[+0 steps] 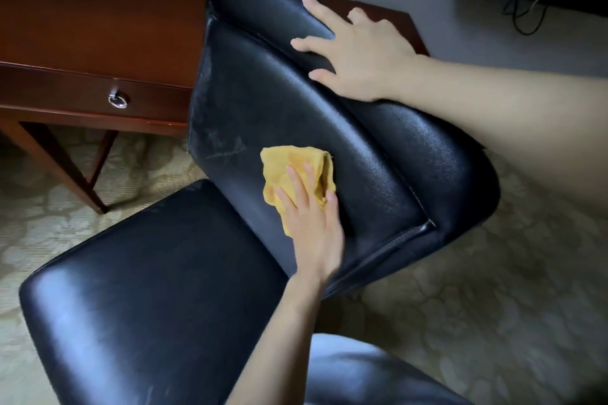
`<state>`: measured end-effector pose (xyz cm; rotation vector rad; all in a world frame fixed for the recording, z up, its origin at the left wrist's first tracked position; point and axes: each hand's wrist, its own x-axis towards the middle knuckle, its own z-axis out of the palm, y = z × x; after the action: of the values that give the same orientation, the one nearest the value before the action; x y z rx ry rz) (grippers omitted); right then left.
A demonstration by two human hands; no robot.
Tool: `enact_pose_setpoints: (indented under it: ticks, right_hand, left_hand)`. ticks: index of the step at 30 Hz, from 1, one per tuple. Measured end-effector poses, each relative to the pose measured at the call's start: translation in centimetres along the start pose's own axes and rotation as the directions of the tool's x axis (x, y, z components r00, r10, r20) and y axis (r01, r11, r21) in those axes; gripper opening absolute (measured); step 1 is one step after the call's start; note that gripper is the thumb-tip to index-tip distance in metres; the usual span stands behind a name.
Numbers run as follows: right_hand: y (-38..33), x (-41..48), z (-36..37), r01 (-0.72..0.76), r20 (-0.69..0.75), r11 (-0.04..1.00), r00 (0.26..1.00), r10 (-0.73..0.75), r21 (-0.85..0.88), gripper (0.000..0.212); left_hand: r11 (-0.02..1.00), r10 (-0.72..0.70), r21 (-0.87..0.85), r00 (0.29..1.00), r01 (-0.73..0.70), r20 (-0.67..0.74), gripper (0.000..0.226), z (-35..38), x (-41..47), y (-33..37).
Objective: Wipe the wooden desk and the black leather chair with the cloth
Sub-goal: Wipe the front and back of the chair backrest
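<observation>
The black leather chair (158, 273) stands in front of me with its backrest (296, 102) tilted toward the wooden desk (98, 16). My left hand (312, 233) presses a crumpled yellow cloth (289, 168) flat against the lower front of the backrest, fingers straight. My right hand (358, 52) rests on the top edge of the backrest with its fingers spread. Pale scuff marks show on the leather just left of the cloth.
The desk has a drawer with a round metal pull (117, 100) and slanted legs on patterned carpet (477, 306). Black cables (526, 16) and a dark object lie on the floor at the top right. A light-clothed knee (362, 371) is at the bottom.
</observation>
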<state>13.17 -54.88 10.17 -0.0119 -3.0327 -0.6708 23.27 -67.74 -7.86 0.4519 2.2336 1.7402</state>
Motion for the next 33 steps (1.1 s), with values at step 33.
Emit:
enact_pose_setpoints:
  ticks: [33]
  right_hand:
    - [-0.4, -1.9, 0.2, 0.463, 0.093, 0.875, 0.886, -0.454, -0.143, 0.044]
  left_hand:
    - [0.894, -0.420, -0.230, 0.898, 0.385, -0.128, 0.061, -6.3, 13.4, -3.1]
